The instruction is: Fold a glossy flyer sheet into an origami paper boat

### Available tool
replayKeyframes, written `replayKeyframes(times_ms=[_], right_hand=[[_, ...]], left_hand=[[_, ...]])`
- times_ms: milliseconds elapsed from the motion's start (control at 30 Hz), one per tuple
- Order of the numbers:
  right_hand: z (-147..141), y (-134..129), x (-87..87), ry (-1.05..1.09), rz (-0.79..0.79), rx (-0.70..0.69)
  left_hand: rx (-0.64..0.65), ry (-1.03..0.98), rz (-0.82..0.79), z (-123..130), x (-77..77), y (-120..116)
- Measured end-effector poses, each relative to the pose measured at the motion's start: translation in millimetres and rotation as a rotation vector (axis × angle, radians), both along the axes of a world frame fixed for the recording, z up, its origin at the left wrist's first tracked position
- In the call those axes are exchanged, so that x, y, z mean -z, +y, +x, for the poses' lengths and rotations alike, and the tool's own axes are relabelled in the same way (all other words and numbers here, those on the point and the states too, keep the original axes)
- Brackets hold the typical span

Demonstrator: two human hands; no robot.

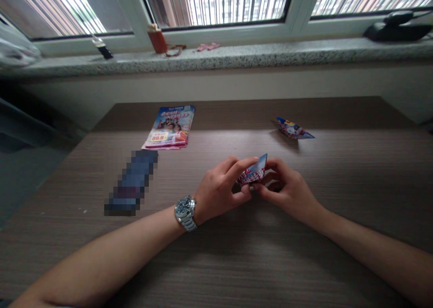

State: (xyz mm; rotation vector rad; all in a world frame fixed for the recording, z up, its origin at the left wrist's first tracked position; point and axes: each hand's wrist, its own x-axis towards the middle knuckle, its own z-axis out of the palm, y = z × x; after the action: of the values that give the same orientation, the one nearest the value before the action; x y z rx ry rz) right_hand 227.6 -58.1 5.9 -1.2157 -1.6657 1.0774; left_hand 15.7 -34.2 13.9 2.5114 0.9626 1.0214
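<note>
Two bare forearms (101, 263) reach in from the bottom corners of the view, and a steel wristwatch (186, 212) circles the left wrist. They lead to the left hand (216, 190) and right hand (284, 186), which meet above a wood-grain table (270, 263). Between them is a small folded glossy paper (253, 172), printed in red, white and blue.

Both grips are narrow and use the fingertips rather than the palms. The left index finger lies along the paper's upper edge, with the left thumb low against it. The right fingers curl in from the other side, and the exact contact is partly hidden. The paper's pointed blue end stays exposed above the fingers.

Beyond the folded glossy paper and to the right lies a boat-shaped folded paper (293, 128). Beyond it and to the left is a stack of colorful leaflets (168, 127), and nearer on that side is a pixelated, unreadable object (131, 182). Farther beyond it, a granite windowsill (216, 57) holds a red cup (157, 39).
</note>
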Motion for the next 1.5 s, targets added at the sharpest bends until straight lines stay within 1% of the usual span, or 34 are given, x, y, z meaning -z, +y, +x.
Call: replayKeyframes(times_ms=[133,333,767,1067,1200,1367,1500], right_hand=[[0.1,-0.2,0.0,0.028,-0.037,0.013],[0.6,1.7,3.5,0.068,-0.076,-0.003],[1.7,1.5,5.3,0.029,-0.055,-0.014],[-1.6,0.8,2.4,-0.009,-0.046,0.028],[-1.5,0.6,2.0,-0.019,-0.033,0.031],[-0.5,0.6,4.0,0.023,-0.021,0.007],[-1.0,0.0,4.8,0.104,-0.01,0.003]], left_hand=[[0.014,-0.062,0.024,-0.5,2.0,2.4],[0.029,-0.052,0.042,0.6,1.2,3.5],[0.048,-0.024,0.067,0.1,0.8,2.5],[0.065,0.021,0.074,-1.6,2.0,3.3],[0.054,0.003,0.06,0.0,0.4,2.7],[0.011,-0.051,0.031,1.7,-1.0,1.2],[0.024,-0.049,0.022,0.4,-0.7,0.9]])
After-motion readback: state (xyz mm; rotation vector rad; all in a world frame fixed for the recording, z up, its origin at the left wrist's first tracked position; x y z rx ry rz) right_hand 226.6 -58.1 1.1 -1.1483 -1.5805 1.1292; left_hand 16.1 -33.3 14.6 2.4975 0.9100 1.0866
